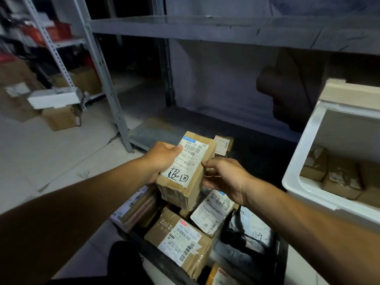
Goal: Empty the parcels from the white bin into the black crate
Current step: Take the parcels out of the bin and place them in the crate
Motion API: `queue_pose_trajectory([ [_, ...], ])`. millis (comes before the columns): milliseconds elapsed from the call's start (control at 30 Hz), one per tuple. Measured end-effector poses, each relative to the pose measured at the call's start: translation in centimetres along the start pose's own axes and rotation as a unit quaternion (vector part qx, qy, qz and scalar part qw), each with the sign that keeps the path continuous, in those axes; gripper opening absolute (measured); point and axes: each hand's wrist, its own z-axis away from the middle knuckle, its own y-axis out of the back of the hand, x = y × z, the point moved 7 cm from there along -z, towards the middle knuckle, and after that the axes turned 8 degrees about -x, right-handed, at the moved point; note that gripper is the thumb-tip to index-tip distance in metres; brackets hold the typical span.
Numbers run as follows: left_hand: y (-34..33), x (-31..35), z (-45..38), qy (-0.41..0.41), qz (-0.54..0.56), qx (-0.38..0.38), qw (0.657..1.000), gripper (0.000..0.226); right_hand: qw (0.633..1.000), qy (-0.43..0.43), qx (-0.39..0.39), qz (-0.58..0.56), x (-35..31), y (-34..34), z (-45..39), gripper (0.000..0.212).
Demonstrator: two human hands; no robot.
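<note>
Parcel in hand: a brown cardboard box (186, 171) with a white shipping label and handwritten marks, held directly above the parcels already lying in the black crate (281, 262).
Long axis: runs from the lower near end up and away from the person, tilted; the label faces up toward the camera.
Left hand (162, 159): clamped on the box, thumb pressed on the label's upper left, fingers wrapped under the left side. It carries the load.
Right hand (224, 177): at the box's right edge, fingers loosely curled, fingertips touching or nearly touching the cardboard; whether it bears any weight cannot be told.
Nearer hand: the left holds the box; the right is just beside it, and is also the hand nearer the white bin.
Crate contents: several labelled boxes and a dark plastic mailer bag (246, 239), packed close beneath the held box.
White bin (304, 153): to the right, well apart from the box, tipped with its opening toward the person; a few small brown parcels (341, 177) remain inside.
Direction of coming move: judged to be straight down, since the box already hangs over the crate; a free gap lies nearly under it.
Progress: judged partway, as the bin is not yet empty.
Risk: the tilted box could land on edge atop the stacked parcels and slide.
Surroundings: grey metal shelving (205, 27) behind, pale floor to the left.
</note>
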Motion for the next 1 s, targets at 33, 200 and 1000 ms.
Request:
queue_pose_trajectory([
  [33, 0.2, 0.0, -0.6, -0.001, -0.007, 0.003, 1.000, 0.027, 1.000, -0.001, 0.000, -0.007, 0.2, -0.1, -0.7, 0.022],
  [200, 1.0, -1.0, -3.5, 0.008, -0.029, 0.003, 1.000, 0.026, 0.999, -0.023, 0.009, -0.035, 1.6, -0.5, -4.1, 0.026],
  [1000, -0.4, -6.4, -9.3, 0.023, -0.135, -0.021, 0.990, 0.037, 0.997, -0.076, 0.027, 0.010, 6.0, 1.0, -9.8, 0.022],
])
